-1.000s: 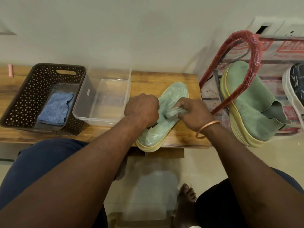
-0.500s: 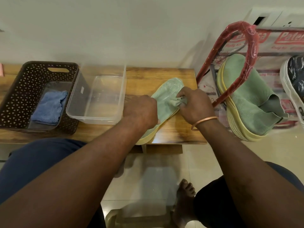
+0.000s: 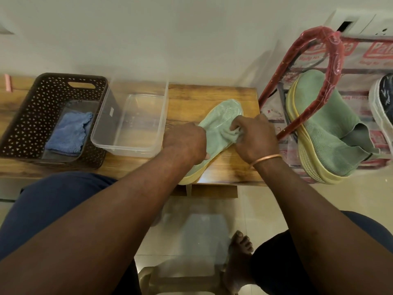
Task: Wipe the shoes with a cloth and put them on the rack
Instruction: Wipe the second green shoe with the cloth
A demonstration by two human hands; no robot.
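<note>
As seen from the head camera, a pale green knit shoe with a yellow sole is laid slantwise on the wooden worktop, its toe pointed toward the wall. Its heel end is held down by the left hand, the grip curled over the upper. A crumpled cloth is pinched in the grip of the right hand and pressed against the shoe's middle; the cloth is blurred and seems pale green. A copper bangle is worn on the right wrist. The matching green shoe is propped at a tilt on the red-framed rack at the right, near a dark shoe cut off by the edge. On the worktop's left, a clear plastic tub is set just beside a brown perforated basket, in which a blue cloth is lying.
</note>
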